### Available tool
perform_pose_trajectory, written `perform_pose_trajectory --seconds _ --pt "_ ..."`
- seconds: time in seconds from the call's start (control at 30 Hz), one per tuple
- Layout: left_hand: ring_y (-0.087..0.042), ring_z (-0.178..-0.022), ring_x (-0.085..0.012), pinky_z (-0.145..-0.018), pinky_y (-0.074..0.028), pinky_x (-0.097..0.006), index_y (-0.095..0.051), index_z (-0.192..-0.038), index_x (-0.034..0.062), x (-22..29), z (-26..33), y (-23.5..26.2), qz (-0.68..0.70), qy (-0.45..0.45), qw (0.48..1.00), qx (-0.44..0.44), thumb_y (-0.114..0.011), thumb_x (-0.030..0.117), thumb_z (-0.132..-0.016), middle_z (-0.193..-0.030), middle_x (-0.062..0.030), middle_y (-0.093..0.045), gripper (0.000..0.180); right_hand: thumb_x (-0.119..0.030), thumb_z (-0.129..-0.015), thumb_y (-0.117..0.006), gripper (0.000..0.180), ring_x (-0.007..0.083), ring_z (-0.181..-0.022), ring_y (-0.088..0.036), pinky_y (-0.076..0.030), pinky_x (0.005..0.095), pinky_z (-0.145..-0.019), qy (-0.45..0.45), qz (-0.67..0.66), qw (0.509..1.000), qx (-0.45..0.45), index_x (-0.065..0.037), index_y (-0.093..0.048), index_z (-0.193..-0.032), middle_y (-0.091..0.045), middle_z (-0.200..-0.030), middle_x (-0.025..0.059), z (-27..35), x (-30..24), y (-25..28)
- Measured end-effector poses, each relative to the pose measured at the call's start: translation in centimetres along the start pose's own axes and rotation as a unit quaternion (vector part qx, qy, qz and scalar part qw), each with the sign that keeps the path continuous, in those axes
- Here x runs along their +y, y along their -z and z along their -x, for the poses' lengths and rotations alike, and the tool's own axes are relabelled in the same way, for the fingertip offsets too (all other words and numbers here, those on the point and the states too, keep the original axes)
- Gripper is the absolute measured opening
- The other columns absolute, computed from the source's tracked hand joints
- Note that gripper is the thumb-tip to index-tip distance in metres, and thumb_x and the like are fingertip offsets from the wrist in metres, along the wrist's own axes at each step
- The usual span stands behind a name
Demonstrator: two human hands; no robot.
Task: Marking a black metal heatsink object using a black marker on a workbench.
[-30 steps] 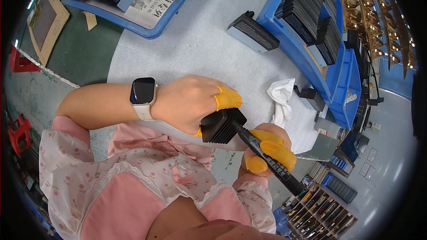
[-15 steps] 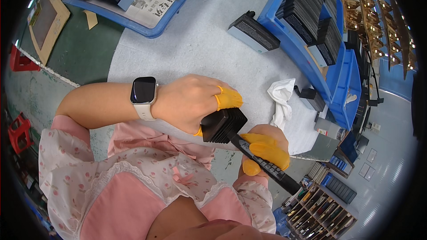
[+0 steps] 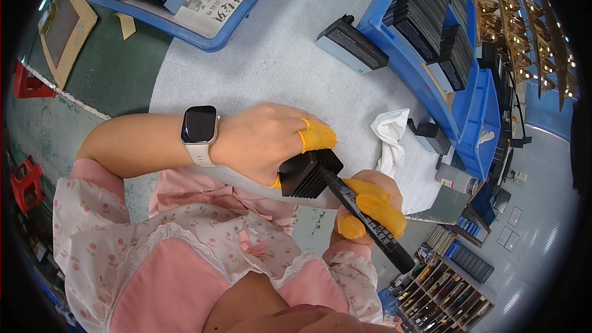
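Note:
My left hand (image 3: 262, 132), with yellow finger cots on some fingers, is closed around a black block with thin parallel ridges (image 3: 301, 174). Whether the block is one finned piece or several stacked plates I cannot tell. In my right hand (image 3: 377, 206), also wearing yellow finger cots, is a black marker pen (image 3: 394, 253), gripped along its barrel and tilted down to the right. Its upper left end meets the ridged side of the block. A pale-strapped watch (image 3: 199, 132) sits on my left wrist.
Pale cloth (image 3: 216, 86) covers the table. A blue tray (image 3: 222, 40) with newspaper and black pieces lies at the back left. Blue bins (image 3: 394, 43) of black stacks stand on the right, near a loose black stack (image 3: 351, 46), a crumpled white cloth (image 3: 390, 142) and a small black block (image 3: 433, 137).
My right hand and the marker have shifted slightly, and the marker's end has moved up along the block's ridged side. The left hand stays put with the block.

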State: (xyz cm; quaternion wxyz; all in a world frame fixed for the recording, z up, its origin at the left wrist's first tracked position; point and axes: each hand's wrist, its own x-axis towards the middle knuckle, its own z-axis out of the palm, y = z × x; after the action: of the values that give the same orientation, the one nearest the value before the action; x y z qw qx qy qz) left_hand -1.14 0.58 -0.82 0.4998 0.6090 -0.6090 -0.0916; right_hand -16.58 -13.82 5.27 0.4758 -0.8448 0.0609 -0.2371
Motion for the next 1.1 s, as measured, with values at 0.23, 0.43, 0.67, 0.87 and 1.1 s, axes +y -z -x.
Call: perform_pose_trajectory --seconds 0.23,0.43,0.67,0.87,1.1 --pt "-0.064 -0.097 -0.0318 -0.087 -0.054 -0.038 -0.059 -0.11 -0.0004 0.0 0.0 -0.1 -0.004 -0.014 1.0 0.006 -0.078 0.018 -0.062 -0.113 -0.0154 -0.063 0.055 -0.04 -0.07 -0.075 0.04 0.019 -0.064 -0.061 -0.048 0.0265 -0.059 0.028 -0.04 0.998 0.05 -0.003 -0.061 -0.077 -0.063 -0.073 0.0046 0.1 0.5 -0.1" --pt "-0.064 -0.096 -0.0321 -0.087 -0.054 -0.038 -0.059 -0.109 -0.0008 -0.1 0.2 -0.1 -0.006 -0.01 1.0 0.011 -0.078 0.018 -0.062 -0.113 -0.0158 -0.063 0.054 -0.037 -0.071 -0.074 0.033 0.0179 -0.064 -0.06 -0.047 0.0267 -0.059 0.118 -0.042 0.992 -0.027 -0.007 -0.06 -0.076 -0.06 -0.072 0.0017 -1.0 1.1 -0.1" --pt "-0.064 -0.097 -0.032 -0.089 -0.053 -0.038 -0.059 -0.11 -0.0006 0.0 0.0 0.1 0.002 -0.005 1.0 0.0 -0.078 0.019 -0.063 -0.113 -0.0161 -0.062 0.055 -0.031 -0.074 -0.071 0.022 0.0162 -0.068 -0.06 -0.048 0.0264 -0.061 0.104 -0.033 0.991 -0.08 -0.014 -0.058 -0.078 -0.058 -0.074 -0.0007 -1.2 0.3 0.2" --pt "-0.064 -0.098 -0.0315 -0.091 -0.052 -0.037 -0.058 -0.111 -0.0004 0.1 0.1 0.2 0.001 0.004 1.0 -0.008 -0.078 0.019 -0.063 -0.113 -0.0151 -0.062 0.056 -0.027 -0.075 -0.07 0.017 0.0159 -0.07 -0.06 -0.048 0.0267 -0.062 0.102 -0.034 0.987 -0.115 -0.017 -0.058 -0.079 -0.057 -0.076 -0.0013 -0.9 -0.2 0.4" --pt "-0.064 -0.098 -0.0316 -0.091 -0.052 -0.038 -0.058 -0.112 -0.0006 0.2 0.0 0.2 0.005 0.0 1.0 -0.004 -0.077 0.018 -0.061 -0.114 -0.015 -0.062 0.058 -0.024 -0.069 -0.075 0.024 0.0203 -0.066 -0.059 -0.046 0.03 -0.055 0.138 -0.056 0.98 -0.135 -0.01 -0.06 -0.08 -0.059 -0.076 0.0043 -1.0 -0.1 0.5"
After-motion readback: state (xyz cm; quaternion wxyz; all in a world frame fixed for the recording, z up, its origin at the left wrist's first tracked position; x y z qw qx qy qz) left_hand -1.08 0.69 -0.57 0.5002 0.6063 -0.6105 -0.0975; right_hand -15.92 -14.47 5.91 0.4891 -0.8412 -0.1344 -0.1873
